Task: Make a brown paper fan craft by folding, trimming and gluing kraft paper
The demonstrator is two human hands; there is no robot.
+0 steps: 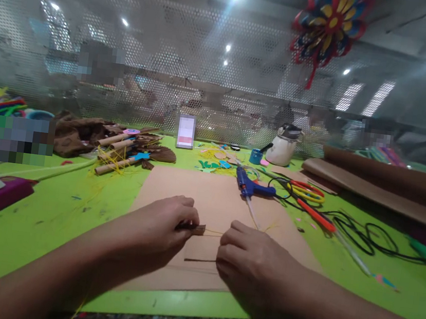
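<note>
My left hand (pixel 174 222) is closed on a small folded brown paper piece (pixel 198 229) above the brown paper sheet (pixel 171 183). A thin yellow string (pixel 214 231) runs from that piece across to my right hand (pixel 248 252), whose curled fingers pinch it. Beneath the string, a flat brown paper strip (pixel 200 260) with a dark edge reaches under my right fingers; I cannot tell whether they hold it too. Beyond my right hand a blue glue gun (pixel 250 186) rests on the sheet, a clear stick pointing toward me.
Rolled paper tubes (pixel 113 164) with yellow string lie back left, near a purple power strip (pixel 2 196). Phone (pixel 186 130), blue pot (pixel 256 156) and white jug (pixel 282 147) stand behind. An orange-handled tool (pixel 317 215), black cable (pixel 369 241) and brown paper roll (pixel 372 192) occupy the right.
</note>
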